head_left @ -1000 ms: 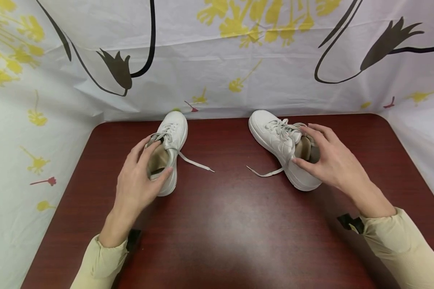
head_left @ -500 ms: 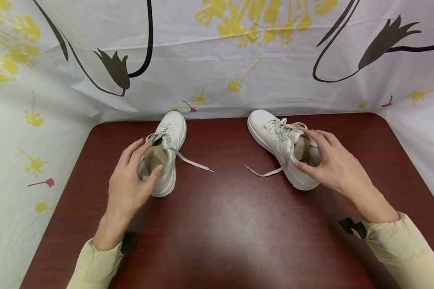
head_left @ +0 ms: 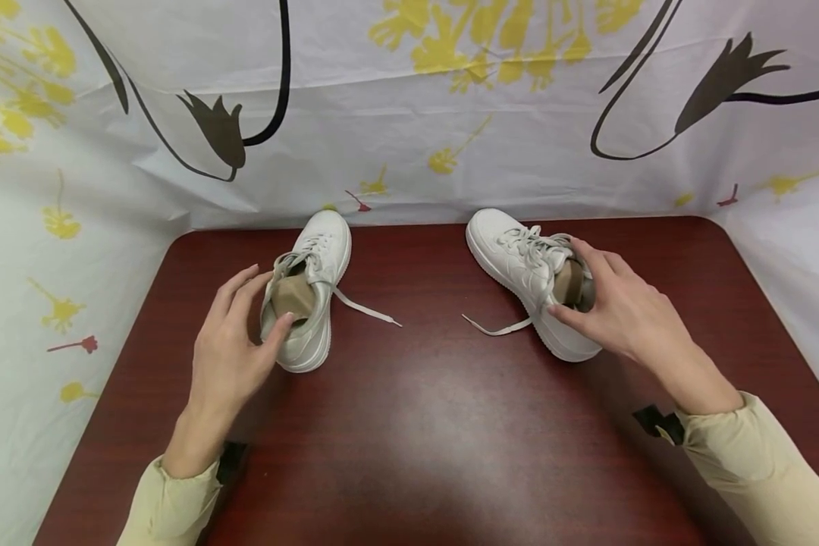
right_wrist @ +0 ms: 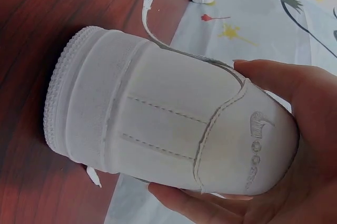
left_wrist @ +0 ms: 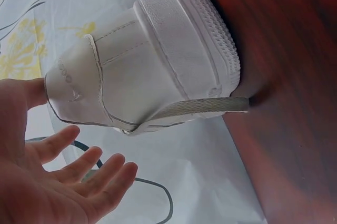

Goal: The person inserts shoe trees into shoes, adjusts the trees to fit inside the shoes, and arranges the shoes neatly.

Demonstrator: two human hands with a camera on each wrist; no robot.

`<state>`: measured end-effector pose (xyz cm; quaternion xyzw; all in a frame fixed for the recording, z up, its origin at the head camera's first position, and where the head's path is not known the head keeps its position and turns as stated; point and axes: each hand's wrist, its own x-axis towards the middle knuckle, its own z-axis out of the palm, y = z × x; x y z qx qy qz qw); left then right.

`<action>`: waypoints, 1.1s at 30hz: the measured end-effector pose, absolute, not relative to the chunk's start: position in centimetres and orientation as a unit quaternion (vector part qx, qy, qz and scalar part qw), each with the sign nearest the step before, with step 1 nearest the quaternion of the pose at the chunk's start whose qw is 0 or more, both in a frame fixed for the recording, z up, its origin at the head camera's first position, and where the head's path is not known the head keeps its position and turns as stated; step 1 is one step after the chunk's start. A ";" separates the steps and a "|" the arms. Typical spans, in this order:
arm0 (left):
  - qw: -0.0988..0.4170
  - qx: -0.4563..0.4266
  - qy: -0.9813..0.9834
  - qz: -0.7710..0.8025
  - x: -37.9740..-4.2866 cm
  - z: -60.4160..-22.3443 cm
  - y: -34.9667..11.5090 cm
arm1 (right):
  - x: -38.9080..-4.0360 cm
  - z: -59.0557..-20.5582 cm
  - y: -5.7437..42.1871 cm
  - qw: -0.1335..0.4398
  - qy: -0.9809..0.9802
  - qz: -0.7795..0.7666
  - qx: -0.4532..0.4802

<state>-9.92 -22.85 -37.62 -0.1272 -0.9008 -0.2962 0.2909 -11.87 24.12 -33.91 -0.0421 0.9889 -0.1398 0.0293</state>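
Two white lace-up sneakers stand sole-down on the dark red table. At the left sneaker (head_left: 307, 334), my left hand (head_left: 228, 353) is spread beside the heel collar, fingers loosely bent. In the left wrist view the thumb is right at the collar and the other fingers stand apart from the shoe. On the other side, my right hand (head_left: 631, 311) holds the right sneaker (head_left: 512, 262) round its heel collar, thumb on one side and fingers on the other. A brown insert (head_left: 293, 296) shows inside the left sneaker, and a similar insert (head_left: 569, 282) inside the right one.
A loose lace (head_left: 365, 307) trails from the left sneaker and another lace (head_left: 491, 328) from the right one, both toward the middle of the table (head_left: 423, 425). White sheeting (head_left: 355, 129) with a flower print hangs behind and at both sides.
My left hand has moved left, and its fingers have come off the left sneaker's opening. The right hand stays at the right sneaker's heel. Both sneakers remain in place.
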 end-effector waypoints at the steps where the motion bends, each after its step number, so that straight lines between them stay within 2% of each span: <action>1: 0.290 -0.127 -0.901 -0.296 -9.9 -37.6 -22.9 | -11.9 -33.9 24.1 0.032 0.989 -0.139 -0.041; 12: 0.258 -0.128 -0.909 -0.302 -10.0 -38.2 -23.3 | -12.7 -33.7 23.9 0.060 0.989 -0.132 -0.040; 23: 0.236 -0.128 -0.910 -0.316 -9.8 -38.4 -24.1 | -12.9 -33.9 23.5 0.053 0.987 -0.148 -0.037; 33: 0.233 -0.125 -0.912 -0.313 -9.3 -38.5 -24.4 | -11.1 -33.9 24.3 0.046 0.983 -0.179 -0.021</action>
